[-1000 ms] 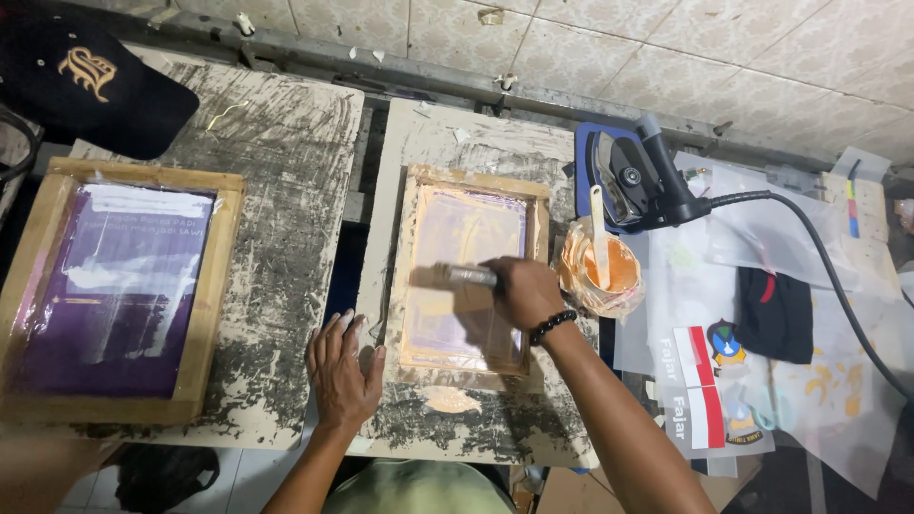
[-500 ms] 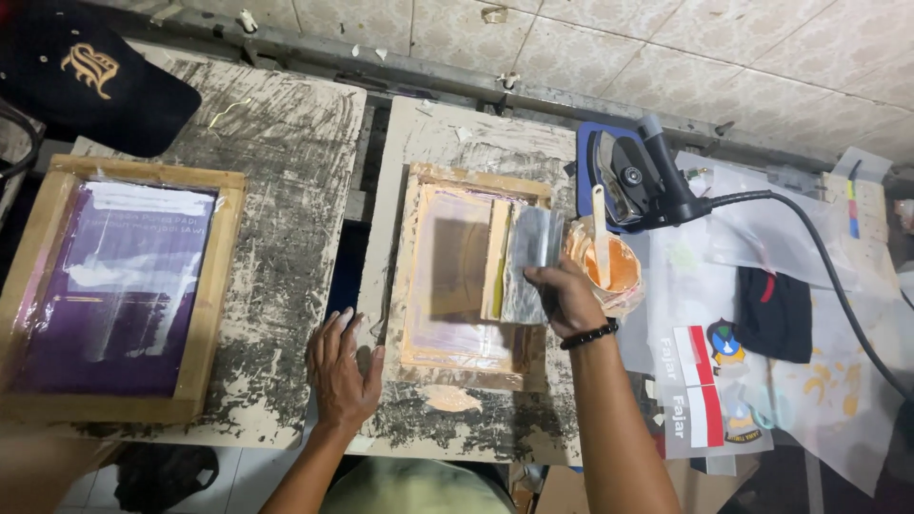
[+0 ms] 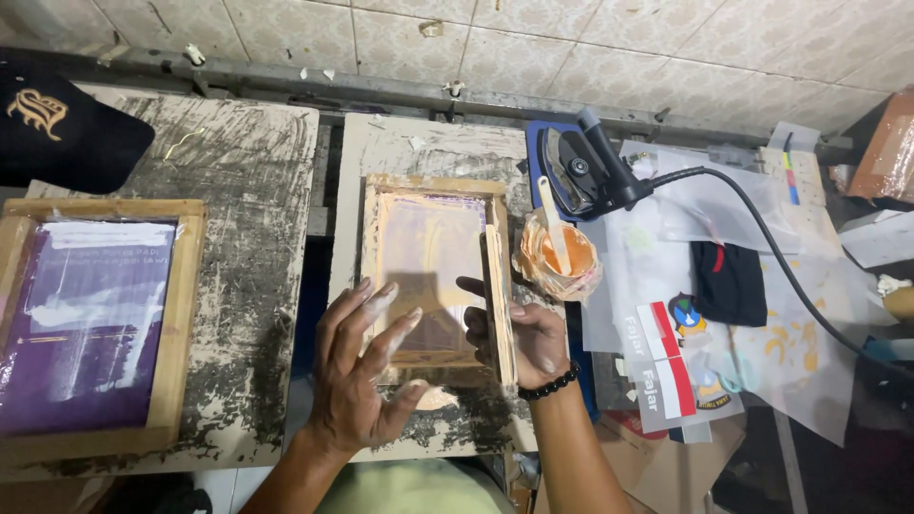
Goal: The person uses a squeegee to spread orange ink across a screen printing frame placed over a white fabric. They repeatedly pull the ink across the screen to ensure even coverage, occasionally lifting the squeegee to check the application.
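Wooden screen-printing frame [image 3: 433, 276], lying flat on the paint-crusted middle worktop [image 3: 419, 143]. Its long axis runs away from me toward the tiled wall, with the short sides near and far; the mesh shows a pale orange-pink film. My left hand [image 3: 357, 371] lies over the near left corner of the frame, palm down, fingers spread and pointing away along the long axis, their tips on the mesh. My right hand [image 3: 519, 333] is at the near right corner, fingers curled around the frame's right rail; whether it grips tightly or merely rests I cannot tell. A black bead bracelet [image 3: 552, 383] circles that wrist. The frame thus sits between my two hands and extends beyond them. Just right of the frame stands a plastic-lined cup of orange ink [image 3: 560, 255] with a spatula in it. A second wooden frame [image 3: 95, 324], purple-meshed, lies on the left worktop, well apart.
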